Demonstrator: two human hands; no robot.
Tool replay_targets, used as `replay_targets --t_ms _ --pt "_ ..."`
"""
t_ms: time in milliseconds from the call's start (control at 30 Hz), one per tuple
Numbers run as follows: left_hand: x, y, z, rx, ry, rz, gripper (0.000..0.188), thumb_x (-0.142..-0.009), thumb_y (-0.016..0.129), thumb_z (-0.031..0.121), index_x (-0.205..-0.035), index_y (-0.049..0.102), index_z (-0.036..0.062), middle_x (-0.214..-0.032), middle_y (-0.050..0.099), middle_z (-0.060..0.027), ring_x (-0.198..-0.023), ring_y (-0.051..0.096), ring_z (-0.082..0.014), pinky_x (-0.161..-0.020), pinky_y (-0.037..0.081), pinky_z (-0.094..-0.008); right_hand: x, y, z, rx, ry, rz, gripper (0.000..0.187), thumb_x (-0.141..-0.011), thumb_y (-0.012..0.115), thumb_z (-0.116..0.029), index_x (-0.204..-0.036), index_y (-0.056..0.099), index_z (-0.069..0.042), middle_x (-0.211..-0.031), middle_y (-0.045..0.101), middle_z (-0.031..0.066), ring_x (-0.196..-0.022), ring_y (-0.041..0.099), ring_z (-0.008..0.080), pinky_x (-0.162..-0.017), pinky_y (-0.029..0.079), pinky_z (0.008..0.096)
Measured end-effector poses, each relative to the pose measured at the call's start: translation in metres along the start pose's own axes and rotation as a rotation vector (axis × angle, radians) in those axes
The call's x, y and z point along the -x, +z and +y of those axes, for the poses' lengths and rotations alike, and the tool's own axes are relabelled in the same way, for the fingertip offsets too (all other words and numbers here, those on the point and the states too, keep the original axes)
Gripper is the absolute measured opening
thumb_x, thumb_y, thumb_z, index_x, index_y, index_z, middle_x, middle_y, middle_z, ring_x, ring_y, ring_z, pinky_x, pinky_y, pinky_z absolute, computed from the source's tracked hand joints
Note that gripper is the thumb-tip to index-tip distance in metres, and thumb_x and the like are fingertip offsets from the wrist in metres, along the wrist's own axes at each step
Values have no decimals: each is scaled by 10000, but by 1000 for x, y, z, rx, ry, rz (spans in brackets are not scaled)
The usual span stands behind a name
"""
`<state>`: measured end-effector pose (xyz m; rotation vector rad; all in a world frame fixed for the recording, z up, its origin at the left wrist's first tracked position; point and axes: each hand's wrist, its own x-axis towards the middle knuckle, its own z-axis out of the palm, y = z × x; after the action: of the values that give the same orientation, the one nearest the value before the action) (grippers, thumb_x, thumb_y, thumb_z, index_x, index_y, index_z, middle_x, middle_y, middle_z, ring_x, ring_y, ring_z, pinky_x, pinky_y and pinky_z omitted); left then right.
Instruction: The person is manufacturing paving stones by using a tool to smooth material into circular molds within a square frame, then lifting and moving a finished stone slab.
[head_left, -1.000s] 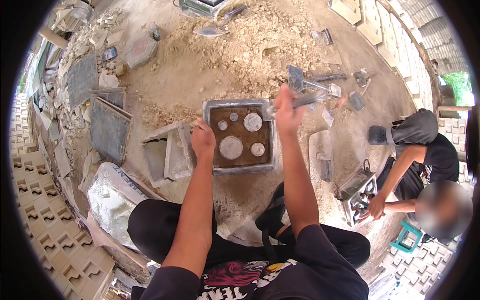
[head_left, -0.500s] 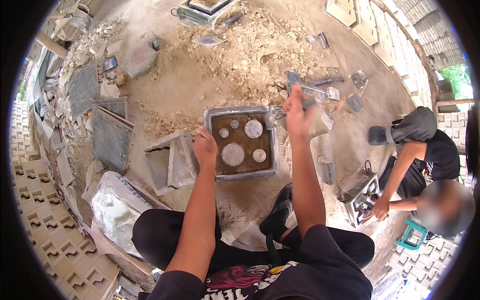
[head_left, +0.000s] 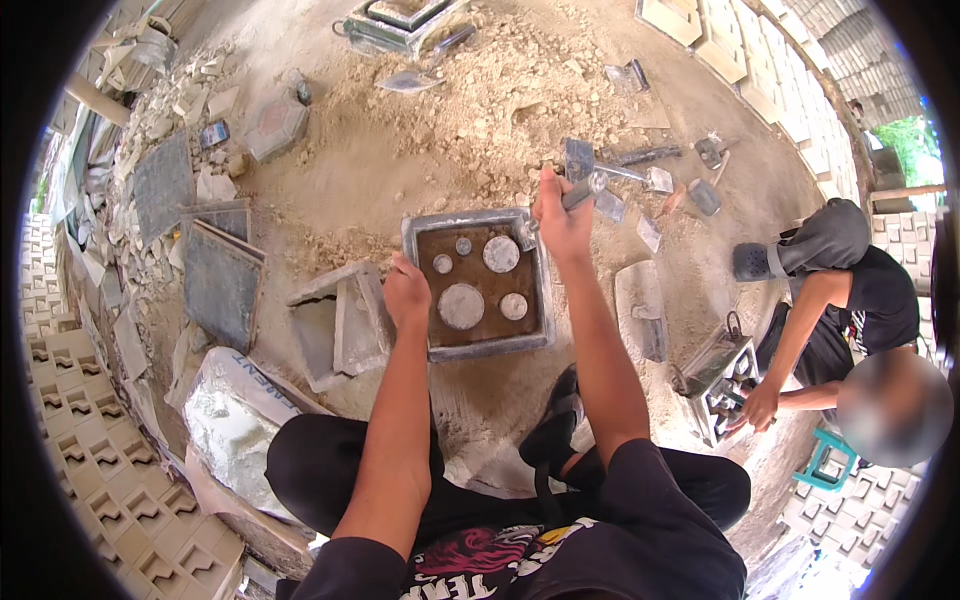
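Observation:
A square grey metal mould [head_left: 490,350] lies flat on the ground in front of me. Damp brown material fills its inside, with several round pale discs of different sizes, such as the big disc [head_left: 461,306], set in it. My left hand [head_left: 407,291] is closed at the mould's left rim, fingers curled against it; its fingertips are partly hidden. Above the upper right corner, my right hand [head_left: 563,218] grips a trowel [head_left: 584,191] by its grey handle. The trowel's small metal blade points down at the mould's right rim, mostly covered by the hand.
An angular pale mould piece [head_left: 345,325] lies left of the mould. Hand tools, including a hammer [head_left: 620,172], are scattered at the upper right, and crumbly sand [head_left: 490,110] is heaped beyond. A co-worker [head_left: 840,300] crouches at right over another mould [head_left: 715,385]. A white sack [head_left: 235,430] stands at left.
My right hand has shifted left and a little nearer, turning the trowel over the mould's upper right corner. My left hand stays at the left rim.

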<state>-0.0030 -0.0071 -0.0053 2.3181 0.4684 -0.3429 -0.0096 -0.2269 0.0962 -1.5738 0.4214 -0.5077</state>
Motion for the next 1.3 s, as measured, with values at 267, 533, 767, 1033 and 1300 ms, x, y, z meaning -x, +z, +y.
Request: replay_targets --t_ms 267,533,767,1033,1300 --pt "2 3 4 3 -37 -19 728 -973 193 489 -912 663 -63 -945 631 -307 -961 564 -496 -871 422 -533 6 -8 -2 14 -38 151 473 -970 542 -304 -544 413 -143 -484 371 -73 -425 305 21 -401 205 237" --pt "-3 7 -5 11 -11 -24 739 -973 199 496 -875 660 -73 -896 626 -319 -944 559 -506 -844 417 -539 15 2 -38 -156 -51 329 483 -980 528 -298 -544 410 -126 -500 383 -78 -446 305 19 -401 206 242" --pt "-8 1 -9 6 -13 24 711 -977 205 471 -926 666 -69 -935 631 -308 -959 563 -497 -865 423 -534 6 8 -70 -148 14 259 489 -973 525 -315 -538 421 -116 -486 386 -66 -454 309 27 -415 220 254" --pt "-3 -3 -4 3 -25 8 693 -981 209 454 -929 669 -61 -954 632 -306 -966 563 -494 -879 421 -531 3 2 -65 -38 48 239 488 -982 511 -274 -528 432 -112 -479 407 -63 -455 324 12 -423 236 252" --pt "-3 0 -2 25 -51 4 712 -979 209 475 -917 664 -68 -952 630 -305 -962 560 -495 -872 415 -530 13 -3 -54 -15 65 172 480 -973 534 -256 -534 397 -119 -501 382 -90 -456 288 9 -417 189 245"
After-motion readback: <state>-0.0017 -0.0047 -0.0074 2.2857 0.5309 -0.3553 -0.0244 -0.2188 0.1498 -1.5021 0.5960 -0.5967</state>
